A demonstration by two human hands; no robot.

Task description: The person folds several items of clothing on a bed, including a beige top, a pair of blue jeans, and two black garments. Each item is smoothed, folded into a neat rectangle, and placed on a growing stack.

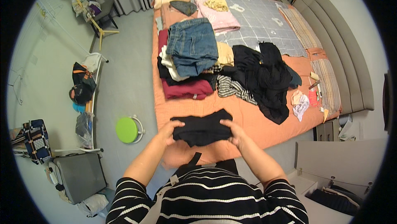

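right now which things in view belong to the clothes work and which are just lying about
Likely part of it:
black garment between left hand and right hand
denim garment
loose black clothing
striped garment

Likely just lying about:
green stool
grey suitcase

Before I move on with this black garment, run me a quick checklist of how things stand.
1. Left hand gripping the black garment: ok.
2. Right hand gripping its opposite end: ok.
3. Garment clear of the bed underneath: cannot tell from this overhead view.
4. Blue jeans folded on top of the clothes pile: ok.
5. Loose black clothes folded: not ok, heaped.
6. Striped garment folded neatly: not ok, crumpled.
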